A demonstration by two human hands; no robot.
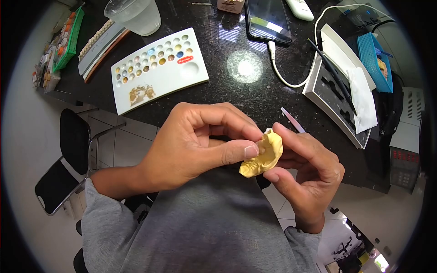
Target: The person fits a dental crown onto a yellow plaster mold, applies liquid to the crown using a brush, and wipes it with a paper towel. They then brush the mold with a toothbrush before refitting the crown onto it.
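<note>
A yellow dental cast [266, 157] is held up between my two hands, just in front of my grey shirt. My left hand [195, 141] pinches its left side, with the thumb lying across the cast's inner face and the fingers behind it. On the other side, my right hand [309, 166] grips the cast's edge, index finger at the top and thumb at the bottom. A small whitish bit [268, 130] shows at the cast's upper end between the fingertips; I cannot make out whether it is a tooth crown. Fingers hide part of the cast.
On the dark speckled table lie a white palette [159, 93] with coloured wells, a water cup [143, 20], a shade guide [98, 52], a phone [268, 20] with its cable, and a slim pointed tool [292, 120]. An open box [314, 82] holds a black pen-like tool [334, 75].
</note>
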